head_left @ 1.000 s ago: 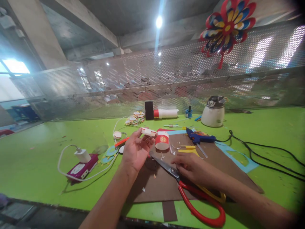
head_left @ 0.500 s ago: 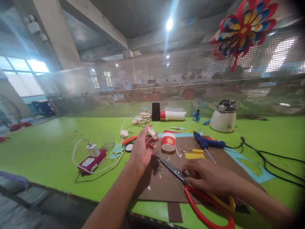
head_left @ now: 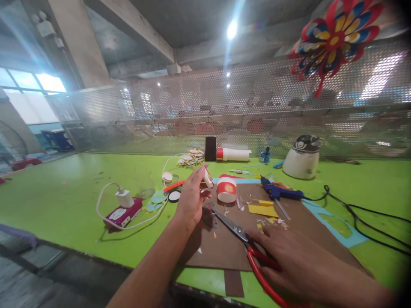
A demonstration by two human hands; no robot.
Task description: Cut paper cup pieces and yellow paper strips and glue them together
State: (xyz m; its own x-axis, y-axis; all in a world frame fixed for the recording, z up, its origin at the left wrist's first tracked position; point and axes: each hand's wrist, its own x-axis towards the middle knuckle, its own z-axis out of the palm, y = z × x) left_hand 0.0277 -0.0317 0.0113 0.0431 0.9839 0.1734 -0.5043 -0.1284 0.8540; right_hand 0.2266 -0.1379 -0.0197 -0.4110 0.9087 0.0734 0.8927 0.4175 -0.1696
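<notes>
The left hand (head_left: 191, 196) pinches 1 small white-and-red paper piece (head_left: 208, 178), raised just left of a red-and-white paper cup (head_left: 226, 191). The right hand (head_left: 285, 252) lies over the handles of the red-handled scissors (head_left: 236, 230) on a brown board (head_left: 208, 254); whether it grips them, I cannot tell. The scissor tips point towards the left hand: a forward push could nick it. Pinching too hard might crease the paper piece.

On the left, purple socket block (head_left: 134, 210) with white adapter (head_left: 124, 199) plugged in; far right, dark-topped white jug (head_left: 301, 163), blue bottle (head_left: 265, 156) beside it; above, red-petalled ornament (head_left: 335, 41).
</notes>
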